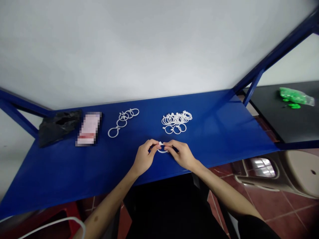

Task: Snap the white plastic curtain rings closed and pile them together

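Near the front edge of the blue table [214,139], a white plastic ring with a small eyelet, like a curtain ring [163,151], is held between both hands. My left hand [146,156] pinches it on the left by the eyelet. Thumb and fingers of my right hand [181,154] grip its right side. Just beyond the hands lies a cluster of similar white rings [175,120], many overlapping. Farther left, several more rings [121,122] lie in a slanting row.
On the left are a crumpled black plastic bag [59,127] and a blurred-out phone-like rectangle [88,128]. Blue frame bars [253,88] rise at the table's ends. To the right stand a black table [289,116] with a bag of green items [295,96] and a beige chair [296,172].
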Demonstrator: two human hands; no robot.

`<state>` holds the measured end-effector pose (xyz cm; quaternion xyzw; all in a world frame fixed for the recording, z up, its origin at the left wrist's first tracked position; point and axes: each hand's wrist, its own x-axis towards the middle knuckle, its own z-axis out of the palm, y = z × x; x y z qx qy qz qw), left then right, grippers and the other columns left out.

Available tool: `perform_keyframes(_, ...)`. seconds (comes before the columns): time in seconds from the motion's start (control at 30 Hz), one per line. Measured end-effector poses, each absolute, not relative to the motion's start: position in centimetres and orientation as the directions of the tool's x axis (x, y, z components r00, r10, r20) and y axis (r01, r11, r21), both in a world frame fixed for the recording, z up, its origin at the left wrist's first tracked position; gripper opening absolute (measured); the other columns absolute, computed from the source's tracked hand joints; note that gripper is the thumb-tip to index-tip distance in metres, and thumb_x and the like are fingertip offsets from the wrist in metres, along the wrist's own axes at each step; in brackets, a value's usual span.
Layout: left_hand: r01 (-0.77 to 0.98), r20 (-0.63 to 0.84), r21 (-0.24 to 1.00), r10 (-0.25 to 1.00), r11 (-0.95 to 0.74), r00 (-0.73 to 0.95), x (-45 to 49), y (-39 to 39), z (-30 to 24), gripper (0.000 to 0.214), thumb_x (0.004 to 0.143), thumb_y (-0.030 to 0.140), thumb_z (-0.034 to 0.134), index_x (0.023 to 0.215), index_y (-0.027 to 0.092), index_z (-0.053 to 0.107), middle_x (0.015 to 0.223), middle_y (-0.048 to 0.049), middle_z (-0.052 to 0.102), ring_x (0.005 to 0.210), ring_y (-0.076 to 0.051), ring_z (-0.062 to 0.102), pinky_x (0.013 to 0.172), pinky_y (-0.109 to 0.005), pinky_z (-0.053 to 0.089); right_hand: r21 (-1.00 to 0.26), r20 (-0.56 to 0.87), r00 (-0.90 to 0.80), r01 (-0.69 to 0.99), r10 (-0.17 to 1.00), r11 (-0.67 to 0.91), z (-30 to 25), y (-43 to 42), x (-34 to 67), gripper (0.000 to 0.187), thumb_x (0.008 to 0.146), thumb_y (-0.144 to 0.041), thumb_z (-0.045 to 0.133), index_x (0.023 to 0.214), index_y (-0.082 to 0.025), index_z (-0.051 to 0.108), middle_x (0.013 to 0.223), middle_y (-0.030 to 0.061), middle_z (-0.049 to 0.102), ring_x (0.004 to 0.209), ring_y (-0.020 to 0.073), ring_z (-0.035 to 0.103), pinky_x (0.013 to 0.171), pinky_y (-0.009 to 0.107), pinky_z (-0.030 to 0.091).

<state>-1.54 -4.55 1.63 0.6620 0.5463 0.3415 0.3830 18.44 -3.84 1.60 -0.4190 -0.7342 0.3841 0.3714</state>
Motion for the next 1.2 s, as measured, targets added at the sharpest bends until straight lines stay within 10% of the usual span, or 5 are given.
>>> perform_keyframes(0.37, 0.511, 0.118, 0.824, 0.956, -0.245, 0.267, -1.5, -4.8, 0.9, 0.018, 0.096, 0.02, 0.05, 0.081, 0.021, 0.059, 0.08, 0.0004, 0.064, 0.076, -0.014, 0.061, 0.074, -0.027, 0.048, -0.794, 0.291, -0.524, 0.334, 0.8, 0.508, 0.3, -4.3, 18.5, 0.023, 0.105, -0.028, 0.043, 0.107, -0.023, 0.066, 0.098, 0.0079, 0.071, 0.09, 0.0186, 0.069, 0.08, 0.032, 0.056)
perform_keyframes(0.53, 0.539, 0.11, 0.79, 0.932, -0.294, 0.346, -3.4, -4.3, 2.4, 0.02, 0.099, 0.031, 0.05, 0.106, 0.025, 0.068, 0.101, -0.0031, 0.072, 0.091, -0.017, 0.067, 0.081, -0.03, 0.053, -0.781, 0.314, -0.485, 0.356, 0.816, 0.512, 1.6, -3.1, 19.7, 0.021, 0.104, -0.027, 0.048, 0.111, -0.024, 0.067, 0.102, 0.0063, 0.073, 0.094, 0.0183, 0.069, 0.086, 0.034, 0.057)
perform_keyframes(0.7, 0.9, 0.363, 0.386, 0.93, -0.2, 0.051, -10.3, -2.1, 3.2, 0.032, 0.099, 0.03, 0.045, 0.12, 0.021, 0.067, 0.117, -0.0103, 0.069, 0.111, -0.028, 0.06, 0.101, -0.046, 0.046, -0.682, 0.363, -0.256, 0.582, 0.896, 0.443, 3.0, -0.1, 24.4, 0.023, 0.1, -0.029, 0.053, 0.107, -0.024, 0.074, 0.099, 0.0085, 0.067, 0.089, 0.0214, 0.065, 0.077, 0.038, 0.056)
perform_keyframes(0.87, 0.996, 0.267, 0.061, 0.961, 0.059, -0.073, -14.8, -0.9, 1.9, 0.041, 0.094, 0.023, 0.039, 0.126, 0.015, 0.065, 0.119, -0.0179, 0.066, 0.112, -0.038, 0.056, 0.093, -0.053, 0.044, -0.686, 0.242, -0.166, 0.667, 0.956, 0.29, 2.1, 3.0, 27.7, 0.02, 0.093, -0.036, 0.065, 0.103, -0.021, 0.072, 0.088, 0.0053, 0.07, 0.071, 0.0181, 0.064, 0.067, 0.033, 0.052)
perform_keyframes(1.2, 0.993, 0.265, 0.062, 0.958, 0.099, -0.112, -15.1, -0.8, 1.5, 0.045, 0.093, 0.033, 0.046, 0.131, 0.013, 0.06, 0.122, -0.0193, 0.064, 0.113, -0.038, 0.055, 0.093, -0.05, 0.043, -0.562, 0.359, -0.072, 0.779, 0.93, 0.278, 1.3, 2.0, 27.1, 0.02, 0.096, -0.038, 0.061, 0.094, -0.019, 0.064, 0.091, 0.0072, 0.069, 0.074, 0.0184, 0.063, 0.071, 0.034, 0.053)
